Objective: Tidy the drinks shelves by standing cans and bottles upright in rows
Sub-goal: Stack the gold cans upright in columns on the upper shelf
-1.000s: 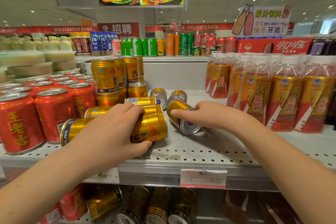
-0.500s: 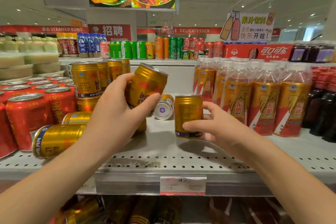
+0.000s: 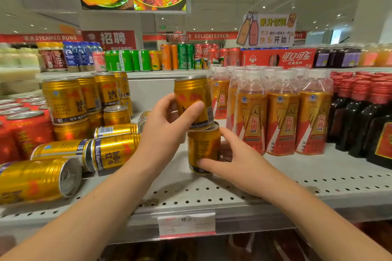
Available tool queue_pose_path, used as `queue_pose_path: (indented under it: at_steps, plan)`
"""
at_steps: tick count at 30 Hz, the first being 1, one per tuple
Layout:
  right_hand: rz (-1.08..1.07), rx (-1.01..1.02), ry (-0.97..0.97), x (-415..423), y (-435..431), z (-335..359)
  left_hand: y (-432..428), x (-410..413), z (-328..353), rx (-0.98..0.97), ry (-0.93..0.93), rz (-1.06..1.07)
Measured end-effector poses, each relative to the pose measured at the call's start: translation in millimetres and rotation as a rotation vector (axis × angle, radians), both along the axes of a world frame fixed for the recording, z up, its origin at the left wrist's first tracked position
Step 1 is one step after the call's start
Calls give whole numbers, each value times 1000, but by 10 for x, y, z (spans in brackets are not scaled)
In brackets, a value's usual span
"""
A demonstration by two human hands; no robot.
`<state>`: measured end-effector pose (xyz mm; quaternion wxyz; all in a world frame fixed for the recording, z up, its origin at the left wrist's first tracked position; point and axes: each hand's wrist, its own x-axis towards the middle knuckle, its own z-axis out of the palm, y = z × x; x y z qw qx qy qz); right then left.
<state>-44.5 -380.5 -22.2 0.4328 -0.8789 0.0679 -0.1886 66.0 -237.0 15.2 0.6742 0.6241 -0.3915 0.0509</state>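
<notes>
My left hand [image 3: 167, 127] grips an upright gold can [image 3: 192, 95], its base resting on the top of a second gold can [image 3: 202, 146]. That lower can stands upright on the grey perforated shelf [image 3: 233, 190], and my right hand [image 3: 233, 161] holds it with fingers and thumb curled round its lower part. To the left, several gold cans lie on their sides: one near the front edge [image 3: 36, 180], one behind it [image 3: 115, 152], another further back [image 3: 116, 129]. Upright stacked gold cans [image 3: 63, 99] stand at the back left.
Red cans [image 3: 25, 131] crowd the shelf's left end. Orange-labelled bottles [image 3: 282, 112] stand in rows just right of the held cans, dark bottles with red caps [image 3: 360, 121] beyond them. A price tag [image 3: 186, 224] hangs on the shelf's front edge. More cans fill a higher shelf behind.
My left hand has carried its gold can to the right, turned it upright and set it atop the can in my right hand. That lower can now stands on the shelf.
</notes>
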Motion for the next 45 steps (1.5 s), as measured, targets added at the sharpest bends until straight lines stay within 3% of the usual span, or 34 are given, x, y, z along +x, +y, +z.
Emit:
queue_pose_path:
  at_steps: [6, 14, 25, 32, 45]
  plan:
    - [-42, -89, 7, 134, -83, -33, -159, 52, -6, 46, 7, -60]
    - [-101, -5, -35, 181, -155, -133, -155, 140, -144, 105, 51, -127]
    - [-99, -65, 12, 210, -91, -74, -114, 208, -188, 106, 73, -45]
    - [-253, -216, 60, 369, 35, 7, -224, 178, -141, 124, -3, 74]
    - [-37, -54, -23, 157, -74, -17, -48, 200, -153, 206, -11, -115]
